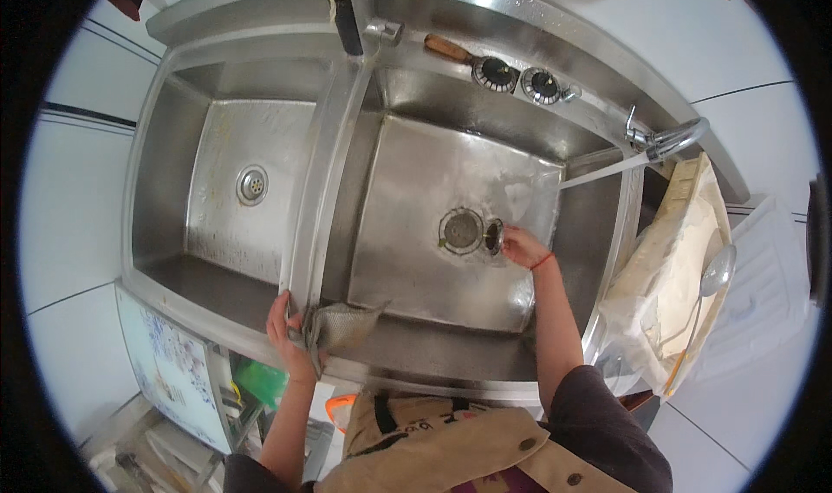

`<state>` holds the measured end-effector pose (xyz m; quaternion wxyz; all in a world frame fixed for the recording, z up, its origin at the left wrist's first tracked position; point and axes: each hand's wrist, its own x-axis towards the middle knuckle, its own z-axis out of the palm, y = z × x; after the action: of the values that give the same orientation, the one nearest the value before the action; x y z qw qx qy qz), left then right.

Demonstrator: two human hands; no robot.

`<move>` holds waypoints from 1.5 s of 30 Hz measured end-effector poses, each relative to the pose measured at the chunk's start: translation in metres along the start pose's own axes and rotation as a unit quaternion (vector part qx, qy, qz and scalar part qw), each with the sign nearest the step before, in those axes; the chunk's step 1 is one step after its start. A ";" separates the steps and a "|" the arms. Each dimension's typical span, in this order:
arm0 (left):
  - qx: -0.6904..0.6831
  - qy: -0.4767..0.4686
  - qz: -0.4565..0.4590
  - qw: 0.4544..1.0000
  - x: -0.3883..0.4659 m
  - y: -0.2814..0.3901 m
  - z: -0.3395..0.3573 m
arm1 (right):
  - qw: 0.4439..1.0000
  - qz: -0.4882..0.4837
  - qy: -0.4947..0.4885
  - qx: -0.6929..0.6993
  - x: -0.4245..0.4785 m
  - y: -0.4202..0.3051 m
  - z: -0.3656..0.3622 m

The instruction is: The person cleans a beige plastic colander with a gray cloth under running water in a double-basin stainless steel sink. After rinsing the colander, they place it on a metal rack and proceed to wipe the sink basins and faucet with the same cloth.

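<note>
My right hand (521,247) grips a small metal sink strainer (495,236) by its rim, tilted on its side. It is just right of the round drain opening (462,231) in the right-hand stainless steel basin (416,168). A bit of green scrap lies at the drain's left edge. At the front end of the divider (313,233) between the basins, my left hand (289,337) holds a grey cloth (344,325), which drapes over into the right basin. Water runs from the chrome faucet (676,141) into the basin's right side.
Two more drain strainers (541,85) and a wooden-handled tool (448,48) lie on the back ledge. The left basin (253,129) has its own drain (252,185). At right stands a plastic-lined container (689,252) of pale contents, with a metal ladle (717,271) across it.
</note>
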<state>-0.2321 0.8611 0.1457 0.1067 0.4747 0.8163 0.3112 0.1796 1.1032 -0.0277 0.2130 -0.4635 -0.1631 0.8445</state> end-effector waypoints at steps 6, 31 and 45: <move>-0.046 0.015 -0.065 0.997 0.001 0.001 0.004 | 0.951 -0.230 0.205 0.022 0.002 -0.049 -0.004; 0.017 0.003 0.081 0.997 0.004 0.001 0.004 | 0.549 -0.588 0.403 -0.436 -0.039 -0.262 0.006; -0.275 0.013 -0.225 0.935 -0.002 -0.004 0.009 | 0.761 -0.319 0.335 -0.455 0.054 0.022 0.063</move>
<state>-0.2301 0.8615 0.1361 0.2897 0.2267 0.7858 0.4972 0.0956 1.1073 -0.0443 0.2756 -0.6805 -0.5849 0.3448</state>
